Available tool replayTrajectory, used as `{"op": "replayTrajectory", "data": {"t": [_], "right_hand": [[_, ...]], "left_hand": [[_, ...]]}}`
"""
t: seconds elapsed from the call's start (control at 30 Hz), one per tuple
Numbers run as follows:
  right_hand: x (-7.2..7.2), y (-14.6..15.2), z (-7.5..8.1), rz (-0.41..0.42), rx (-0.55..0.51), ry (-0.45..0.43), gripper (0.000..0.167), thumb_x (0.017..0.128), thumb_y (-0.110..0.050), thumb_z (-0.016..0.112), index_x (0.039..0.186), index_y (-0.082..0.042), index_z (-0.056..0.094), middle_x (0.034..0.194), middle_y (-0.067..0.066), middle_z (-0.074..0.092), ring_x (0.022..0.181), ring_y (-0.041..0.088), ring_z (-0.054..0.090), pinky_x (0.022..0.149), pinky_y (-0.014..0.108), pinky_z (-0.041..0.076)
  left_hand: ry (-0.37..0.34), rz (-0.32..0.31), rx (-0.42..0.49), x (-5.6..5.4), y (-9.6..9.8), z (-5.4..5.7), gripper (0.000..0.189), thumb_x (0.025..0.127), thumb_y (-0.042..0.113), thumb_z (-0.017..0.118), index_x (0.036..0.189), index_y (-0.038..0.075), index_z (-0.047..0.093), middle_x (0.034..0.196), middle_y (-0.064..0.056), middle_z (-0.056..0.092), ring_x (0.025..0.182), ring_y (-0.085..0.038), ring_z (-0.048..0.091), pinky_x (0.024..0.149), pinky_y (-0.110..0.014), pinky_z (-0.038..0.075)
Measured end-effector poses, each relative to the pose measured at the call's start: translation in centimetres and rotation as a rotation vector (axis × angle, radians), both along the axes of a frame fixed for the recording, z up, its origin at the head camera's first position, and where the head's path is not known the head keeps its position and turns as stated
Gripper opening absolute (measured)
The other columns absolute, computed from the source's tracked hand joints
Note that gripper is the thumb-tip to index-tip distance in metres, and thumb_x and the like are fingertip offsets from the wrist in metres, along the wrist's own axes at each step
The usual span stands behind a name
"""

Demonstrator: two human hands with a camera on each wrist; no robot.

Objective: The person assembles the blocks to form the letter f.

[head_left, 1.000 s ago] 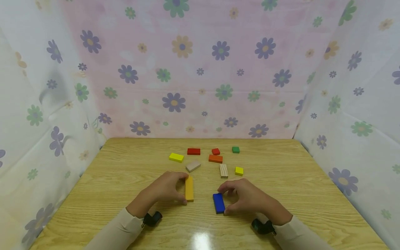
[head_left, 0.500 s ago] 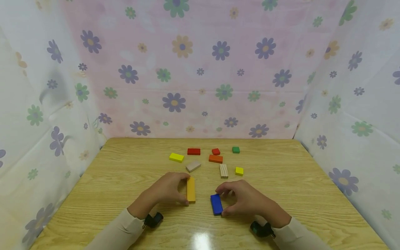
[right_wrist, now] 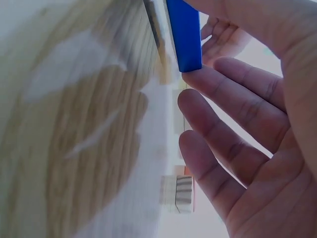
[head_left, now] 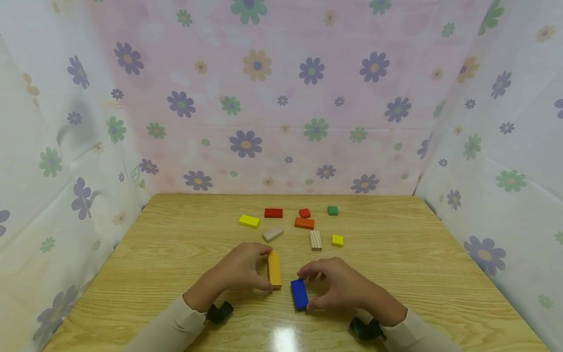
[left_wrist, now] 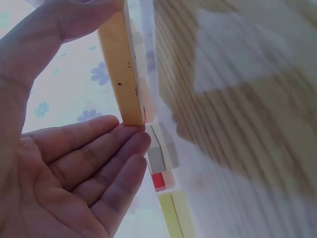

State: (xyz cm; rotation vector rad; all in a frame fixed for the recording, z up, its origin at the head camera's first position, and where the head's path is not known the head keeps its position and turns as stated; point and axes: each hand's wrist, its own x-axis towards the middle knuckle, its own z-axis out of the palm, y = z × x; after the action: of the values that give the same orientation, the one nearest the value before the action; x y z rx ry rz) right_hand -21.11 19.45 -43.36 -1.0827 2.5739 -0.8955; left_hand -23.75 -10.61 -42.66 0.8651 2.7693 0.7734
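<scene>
My left hand (head_left: 242,266) pinches a long orange-yellow block (head_left: 274,270) by its two ends, thumb at the near end and a fingertip at the far end. In the left wrist view the orange-yellow block (left_wrist: 120,69) shows between the thumb and the fingers. My right hand (head_left: 340,284) pinches a shorter blue block (head_left: 299,294) end to end in the same way. The blue block (right_wrist: 185,37) spans from thumb to fingertip in the right wrist view, the other fingers loosely bent. A narrow gap separates the two blocks, the blue one lying nearer to me and slightly tilted.
Behind the hands on the wooden table (head_left: 176,234) lie a yellow block (head_left: 249,222), a dark red block (head_left: 273,213), a beige block (head_left: 272,234), an orange-red block (head_left: 304,223), a striped wood block (head_left: 315,240), and small red (head_left: 304,213), green (head_left: 333,210) and yellow pieces (head_left: 337,240). Flowered cloth surrounds the table.
The left hand has moved the orange-yellow block right and slightly nearer. The right hand has moved the blue block left and nearer. The gap between them has narrowed; the other blocks stay put.
</scene>
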Motion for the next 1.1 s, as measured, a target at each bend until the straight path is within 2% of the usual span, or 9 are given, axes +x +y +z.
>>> {"op": "replayTrajectory", "data": {"t": [0.23,0.57,0.8,1.1], "right_hand": [[0.3,-0.4,0.1,0.034,-0.019,-0.019,0.058,0.08,-0.05,0.087,0.129,-0.026,0.07,0.119,-0.019,0.07,0.106,0.006,0.067,0.09,0.033,0.057],[0.7,-0.8,0.0,0.075,-0.03,-0.001,0.053,0.08,-0.052,0.087,0.125,-0.028,0.07,0.116,-0.018,0.071,0.104,0.005,0.067,0.088,0.031,0.058],[1.0,-1.3,0.1,0.072,-0.013,-0.029,0.052,0.08,-0.05,0.087,0.124,-0.027,0.07,0.116,-0.018,0.071,0.104,0.004,0.066,0.09,0.03,0.056],[1.4,-1.7,0.2,0.065,0.011,-0.047,0.051,0.08,-0.048,0.088,0.122,-0.024,0.071,0.114,-0.018,0.071,0.103,0.001,0.067,0.09,0.026,0.057]], "left_hand": [[0.002,0.002,0.015,0.2,0.3,0.0,0.09,0.069,0.045,0.093,0.142,0.003,0.061,0.137,-0.007,0.068,0.127,-0.026,0.063,0.106,-0.046,0.051],[-0.021,0.012,0.021,0.1,0.9,-0.2,0.09,0.069,0.044,0.094,0.141,0.003,0.061,0.138,-0.007,0.067,0.13,-0.024,0.061,0.109,-0.045,0.049],[-0.02,-0.005,0.017,0.0,1.3,-0.3,0.091,0.068,0.044,0.095,0.142,0.003,0.061,0.137,-0.005,0.068,0.13,-0.024,0.061,0.109,-0.043,0.05],[-0.038,0.004,-0.001,-0.1,1.6,-0.3,0.088,0.066,0.042,0.097,0.139,0.006,0.063,0.134,-0.002,0.069,0.129,-0.021,0.06,0.111,-0.043,0.048]]}}
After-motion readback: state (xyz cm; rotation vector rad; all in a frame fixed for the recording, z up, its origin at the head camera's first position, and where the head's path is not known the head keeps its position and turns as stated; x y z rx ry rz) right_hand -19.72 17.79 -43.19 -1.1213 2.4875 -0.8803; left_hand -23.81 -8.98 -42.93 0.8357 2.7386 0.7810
